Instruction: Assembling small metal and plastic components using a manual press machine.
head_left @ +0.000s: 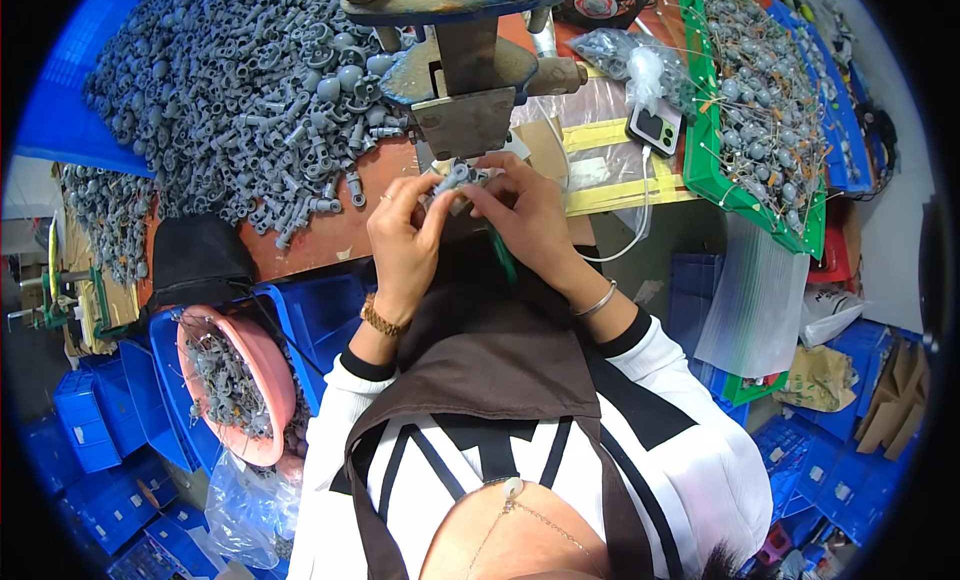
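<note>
Just under the metal head of a bench press [463,125], my two hands meet around a small grey plastic fitting [454,176]. My left hand [408,230] pinches it between thumb and fingers from the left. From the right, my right hand [527,212] closes on the same fitting, with its index finger stretched beneath the press head. Fingers cover part of the piece, so its full shape is hidden. Left of my hands, a large heap of similar grey plastic fittings [270,100] spreads over the reddish work table [330,242].
A green tray [700,170] of grey parts with thin wires stands at the right. Nearer me, a phone [655,130] lies with a white cable attached. A pink basin [283,380] of parts sits at lower left, among blue bins [300,315].
</note>
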{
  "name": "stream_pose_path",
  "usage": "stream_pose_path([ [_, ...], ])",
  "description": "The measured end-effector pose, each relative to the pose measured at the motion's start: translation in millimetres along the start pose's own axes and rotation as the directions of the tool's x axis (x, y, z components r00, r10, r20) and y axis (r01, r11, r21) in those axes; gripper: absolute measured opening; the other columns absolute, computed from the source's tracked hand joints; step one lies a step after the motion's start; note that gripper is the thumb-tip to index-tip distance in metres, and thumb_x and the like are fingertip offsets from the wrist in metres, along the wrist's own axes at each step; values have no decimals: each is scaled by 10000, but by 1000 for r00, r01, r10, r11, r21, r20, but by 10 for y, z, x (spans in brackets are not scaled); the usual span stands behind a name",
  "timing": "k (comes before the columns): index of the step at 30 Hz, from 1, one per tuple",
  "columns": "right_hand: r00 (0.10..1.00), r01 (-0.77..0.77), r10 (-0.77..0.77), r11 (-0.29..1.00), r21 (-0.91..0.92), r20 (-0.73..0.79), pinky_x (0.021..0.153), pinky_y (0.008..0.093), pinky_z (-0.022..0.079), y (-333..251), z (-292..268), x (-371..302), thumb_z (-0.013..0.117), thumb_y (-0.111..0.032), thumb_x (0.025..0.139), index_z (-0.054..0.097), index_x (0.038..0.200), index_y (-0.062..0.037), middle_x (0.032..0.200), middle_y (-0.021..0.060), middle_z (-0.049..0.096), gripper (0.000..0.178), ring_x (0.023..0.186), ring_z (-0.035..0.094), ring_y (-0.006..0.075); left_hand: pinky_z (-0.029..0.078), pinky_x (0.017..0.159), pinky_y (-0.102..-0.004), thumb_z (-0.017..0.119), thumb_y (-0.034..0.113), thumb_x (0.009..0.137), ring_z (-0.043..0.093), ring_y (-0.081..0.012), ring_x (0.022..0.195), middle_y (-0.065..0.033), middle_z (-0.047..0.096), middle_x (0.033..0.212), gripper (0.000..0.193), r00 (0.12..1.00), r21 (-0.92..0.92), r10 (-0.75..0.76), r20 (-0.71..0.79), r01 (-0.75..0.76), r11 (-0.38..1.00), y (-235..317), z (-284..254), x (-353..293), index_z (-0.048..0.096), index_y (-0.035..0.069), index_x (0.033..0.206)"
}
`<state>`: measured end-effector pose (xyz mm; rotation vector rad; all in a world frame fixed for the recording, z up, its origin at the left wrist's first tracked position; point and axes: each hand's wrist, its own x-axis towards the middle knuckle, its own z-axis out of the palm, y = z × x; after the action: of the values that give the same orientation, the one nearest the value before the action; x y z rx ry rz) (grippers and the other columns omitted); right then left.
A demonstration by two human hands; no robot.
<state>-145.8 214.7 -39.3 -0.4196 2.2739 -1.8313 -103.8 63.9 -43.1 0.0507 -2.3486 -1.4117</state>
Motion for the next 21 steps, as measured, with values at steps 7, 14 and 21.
stream_pose_path([
  [7,938,242,-339,789,-565,-71,607,293,473,14,-11,9,654,-121,841,597,1064,-44,710,124,664,242,664,656,271,353,495,-269,753,61,738,443,-127,548,-44,545,719,199,998,116,47,33,-51,992,-4,17,198,699,51,930],
  [14,928,265,-239,962,57,-285,704,275,472,-234,-829,889,562,-175,916,630,903,27,784,50,662,213,769,621,120,391,532,-293,774,47,682,486,-171,587,-51,505,694,236,951,120,215,222,-245,962,-8,-113,329,713,75,908],
  [21,847,529,-497,824,203,-188,759,261,494,-1438,-835,1014,570,-200,934,584,1175,6,973,30,651,317,834,621,123,424,578,-336,748,49,707,553,-235,653,-94,567,755,192,983,210,154,102,-173,962,21,0,219,702,66,894],
])
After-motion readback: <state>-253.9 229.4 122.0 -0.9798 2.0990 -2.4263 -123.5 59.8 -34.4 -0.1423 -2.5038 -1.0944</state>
